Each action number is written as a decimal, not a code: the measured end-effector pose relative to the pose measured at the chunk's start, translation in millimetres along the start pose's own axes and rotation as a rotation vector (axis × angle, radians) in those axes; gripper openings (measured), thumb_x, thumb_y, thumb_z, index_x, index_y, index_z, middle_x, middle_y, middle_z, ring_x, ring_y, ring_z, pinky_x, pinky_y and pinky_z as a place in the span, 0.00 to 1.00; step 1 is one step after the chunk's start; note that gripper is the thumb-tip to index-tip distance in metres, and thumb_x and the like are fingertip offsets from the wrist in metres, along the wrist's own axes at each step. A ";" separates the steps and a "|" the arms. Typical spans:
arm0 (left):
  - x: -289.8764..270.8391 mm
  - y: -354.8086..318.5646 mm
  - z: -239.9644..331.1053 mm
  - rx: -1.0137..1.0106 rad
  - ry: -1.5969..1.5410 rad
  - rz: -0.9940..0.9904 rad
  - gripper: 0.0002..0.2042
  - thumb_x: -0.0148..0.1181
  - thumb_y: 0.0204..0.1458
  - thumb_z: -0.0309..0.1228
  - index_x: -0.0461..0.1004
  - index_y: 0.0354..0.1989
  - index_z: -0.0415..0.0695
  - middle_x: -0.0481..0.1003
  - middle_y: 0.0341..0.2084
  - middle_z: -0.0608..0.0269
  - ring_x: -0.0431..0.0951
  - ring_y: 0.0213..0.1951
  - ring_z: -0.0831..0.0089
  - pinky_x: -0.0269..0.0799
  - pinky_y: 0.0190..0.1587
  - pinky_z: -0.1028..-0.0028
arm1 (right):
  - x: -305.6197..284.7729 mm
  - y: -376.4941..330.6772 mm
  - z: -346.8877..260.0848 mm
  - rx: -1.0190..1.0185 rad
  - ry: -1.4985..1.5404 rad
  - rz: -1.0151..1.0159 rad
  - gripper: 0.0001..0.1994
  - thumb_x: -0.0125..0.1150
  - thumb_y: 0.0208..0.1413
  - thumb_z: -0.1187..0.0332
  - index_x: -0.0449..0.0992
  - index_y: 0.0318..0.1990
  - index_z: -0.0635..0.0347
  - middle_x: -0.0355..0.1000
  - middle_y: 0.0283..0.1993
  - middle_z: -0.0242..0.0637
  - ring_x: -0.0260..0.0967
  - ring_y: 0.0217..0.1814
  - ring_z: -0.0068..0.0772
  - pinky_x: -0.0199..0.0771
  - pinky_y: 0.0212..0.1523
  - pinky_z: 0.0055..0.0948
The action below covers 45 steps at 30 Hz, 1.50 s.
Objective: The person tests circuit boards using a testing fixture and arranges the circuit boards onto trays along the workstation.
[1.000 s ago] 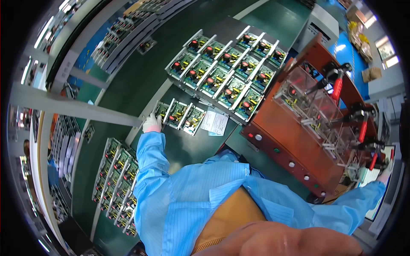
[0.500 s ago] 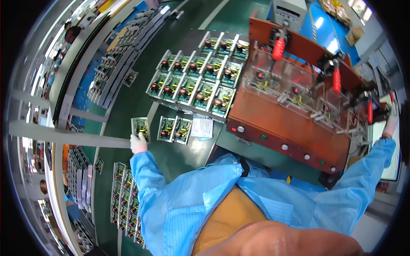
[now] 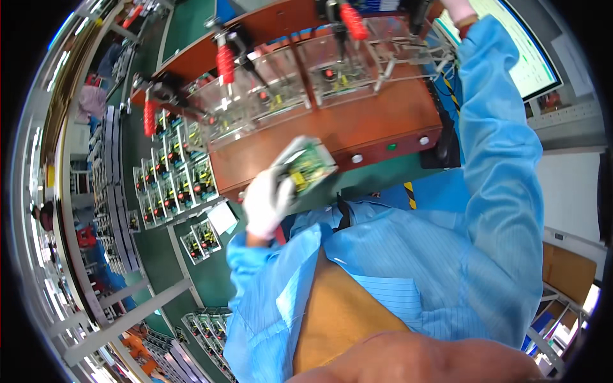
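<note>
Left hand: our fingers are curled round one edge of a board, gripping it.
Board: off the bench, before the fixture, not in it.
Left on bench: two boards by a paper, plus rows of boards.
Covers: clear, with red and yellow parts beneath; these and red-handled clamps stand across our reach.
Right hand: near the screen, cut off; we cannot tell its fingers' state.
</note>
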<state>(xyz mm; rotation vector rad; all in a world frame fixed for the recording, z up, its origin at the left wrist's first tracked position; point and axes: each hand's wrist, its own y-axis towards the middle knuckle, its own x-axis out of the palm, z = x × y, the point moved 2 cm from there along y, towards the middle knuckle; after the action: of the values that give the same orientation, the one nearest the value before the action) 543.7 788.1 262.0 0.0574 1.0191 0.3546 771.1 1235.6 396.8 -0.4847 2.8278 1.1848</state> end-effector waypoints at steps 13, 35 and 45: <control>241.9 158.6 153.9 0.141 0.426 0.048 0.11 0.51 0.47 0.39 0.66 0.36 0.48 0.68 0.27 0.56 0.72 0.29 0.56 0.69 0.29 0.59 | 20.2 -3.8 -5.1 -0.181 -0.141 0.036 0.15 0.50 0.52 0.66 0.68 0.47 0.59 0.72 0.40 0.39 0.69 0.34 0.34 0.68 0.37 0.25; 267.6 199.7 144.8 -0.226 0.312 -0.024 0.21 0.50 0.48 0.40 0.62 0.53 0.55 0.60 0.52 0.53 0.72 0.38 0.48 0.71 0.33 0.54 | 17.3 -17.7 -37.2 -0.015 -0.099 0.004 0.12 0.50 0.52 0.63 0.70 0.43 0.55 0.73 0.37 0.38 0.69 0.37 0.41 0.67 0.42 0.30; 293.0 162.9 128.6 0.111 0.297 0.232 0.26 0.50 0.46 0.42 0.59 0.56 0.48 0.56 0.57 0.55 0.62 0.50 0.52 0.59 0.51 0.59 | 14.6 30.9 -26.8 0.472 0.339 -0.134 0.10 0.49 0.53 0.65 0.69 0.40 0.58 0.70 0.33 0.38 0.67 0.29 0.36 0.67 0.28 0.27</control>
<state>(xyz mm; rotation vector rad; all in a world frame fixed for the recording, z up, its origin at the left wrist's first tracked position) 747.4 1049.1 123.1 0.2292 1.3307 0.5282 750.3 1233.3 434.8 -0.8847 3.1383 0.4140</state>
